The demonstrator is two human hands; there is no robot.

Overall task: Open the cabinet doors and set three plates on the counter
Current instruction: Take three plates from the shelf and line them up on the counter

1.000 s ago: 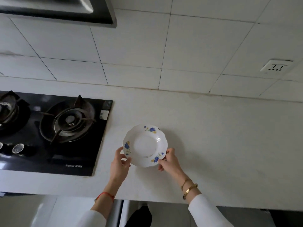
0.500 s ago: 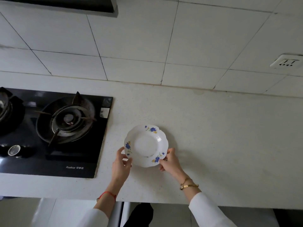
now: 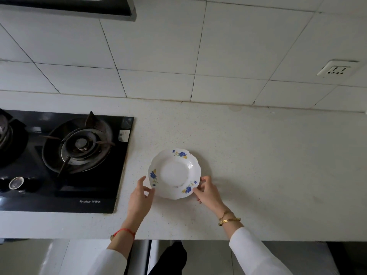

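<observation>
My left hand (image 3: 140, 197) has come off the plate (image 3: 174, 173) since a moment ago, fingers spread just beside its rim. The plate now appears to rest flat on the counter (image 3: 268, 165), right of the stove (image 3: 59, 155). My right hand (image 3: 208, 192) still pinches the near rim. I judge one plate placed, two remaining.

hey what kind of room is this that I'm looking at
Most likely a home kitchen. A black gas hob is set into a pale speckled counter, the wall behind is white tile with a socket, and both hands are at a flowered plate on the counter.
</observation>
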